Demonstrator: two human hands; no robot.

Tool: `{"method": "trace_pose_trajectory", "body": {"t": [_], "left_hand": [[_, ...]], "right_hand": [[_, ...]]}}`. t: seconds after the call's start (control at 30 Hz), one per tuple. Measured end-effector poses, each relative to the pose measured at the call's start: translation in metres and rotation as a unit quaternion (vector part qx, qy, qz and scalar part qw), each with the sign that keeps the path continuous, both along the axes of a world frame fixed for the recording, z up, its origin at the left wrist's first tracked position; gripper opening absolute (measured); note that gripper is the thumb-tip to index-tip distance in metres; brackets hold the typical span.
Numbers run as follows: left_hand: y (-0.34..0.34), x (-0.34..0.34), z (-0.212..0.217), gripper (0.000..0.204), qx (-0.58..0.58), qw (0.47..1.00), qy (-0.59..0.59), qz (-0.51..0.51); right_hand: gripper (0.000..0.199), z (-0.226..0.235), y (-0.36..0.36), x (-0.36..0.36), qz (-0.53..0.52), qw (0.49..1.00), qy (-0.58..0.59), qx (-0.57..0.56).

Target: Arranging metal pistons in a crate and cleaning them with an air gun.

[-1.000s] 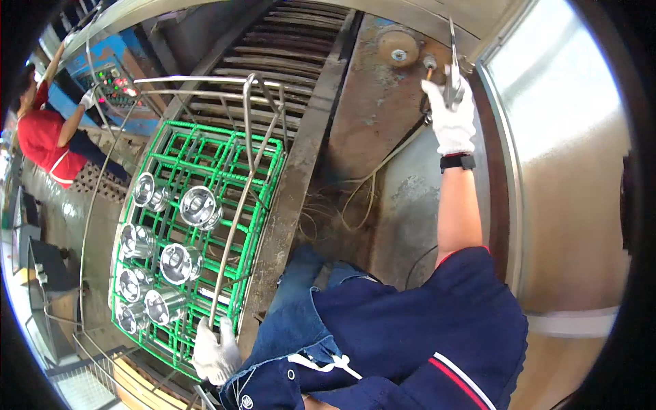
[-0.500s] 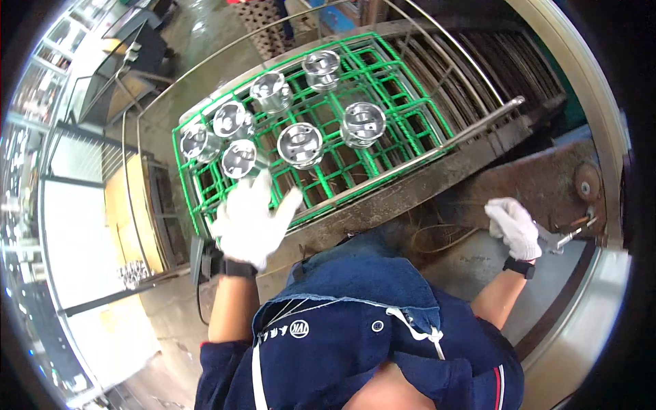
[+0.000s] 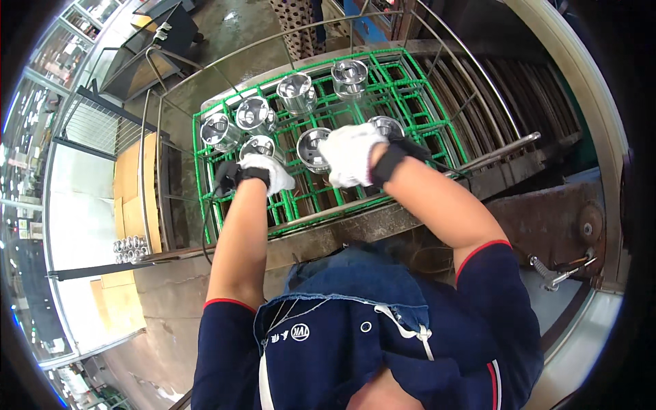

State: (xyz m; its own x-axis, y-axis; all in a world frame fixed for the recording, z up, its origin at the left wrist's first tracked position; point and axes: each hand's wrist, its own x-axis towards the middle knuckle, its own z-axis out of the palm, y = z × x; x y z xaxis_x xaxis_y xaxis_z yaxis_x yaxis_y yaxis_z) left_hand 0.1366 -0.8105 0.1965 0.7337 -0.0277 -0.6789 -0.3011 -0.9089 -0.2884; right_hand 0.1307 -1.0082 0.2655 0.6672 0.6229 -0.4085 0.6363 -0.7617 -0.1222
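Note:
A green plastic grid crate (image 3: 410, 89) sits on a steel-framed stand and holds several shiny metal cylinders. My left hand (image 3: 268, 173), in a white glove with a black wrist strap, is curled just below one cylinder (image 3: 258, 146) near the crate's front left. My right hand (image 3: 351, 154), also gloved, lies between a second cylinder (image 3: 311, 147) and a third (image 3: 387, 126), and overlaps both. Whether either hand grips a cylinder is hidden by the gloves. More cylinders (image 3: 296, 90) stand in the crate's far rows.
A steel rail (image 3: 499, 152) runs along the crate's near right side, with dark rollers (image 3: 526, 89) behind it. A metal hook tool (image 3: 557, 273) lies on the rusty bench at right. Cardboard (image 3: 130, 184) and small metal parts (image 3: 130, 247) are at left. Another person (image 3: 297, 17) stands beyond the crate.
My view swung from the bench to over the crate. My right hand left the hook tool at right and came onto the crate. My left hand closed from spread fingers and moved in.

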Motion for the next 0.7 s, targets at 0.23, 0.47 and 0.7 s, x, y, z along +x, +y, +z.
{"method": "trace_pose_trajectory", "body": {"t": [0.23,0.47,0.7], "left_hand": [[0.011,-0.01,-0.015,0.049,-0.116,0.977,-0.121,0.13],[0.001,-0.004,-0.008,0.089,-0.234,0.912,-0.167,0.292],[-0.015,0.025,-0.029,0.075,-0.092,0.988,-0.064,0.11]], "right_hand": [[0.022,-0.11,0.062,0.029,0.027,0.999,-0.021,-0.039],[0.023,-0.102,0.068,0.037,0.103,0.989,-0.041,-0.097],[0.036,-0.052,0.019,0.068,0.115,0.969,0.154,0.155]]}}
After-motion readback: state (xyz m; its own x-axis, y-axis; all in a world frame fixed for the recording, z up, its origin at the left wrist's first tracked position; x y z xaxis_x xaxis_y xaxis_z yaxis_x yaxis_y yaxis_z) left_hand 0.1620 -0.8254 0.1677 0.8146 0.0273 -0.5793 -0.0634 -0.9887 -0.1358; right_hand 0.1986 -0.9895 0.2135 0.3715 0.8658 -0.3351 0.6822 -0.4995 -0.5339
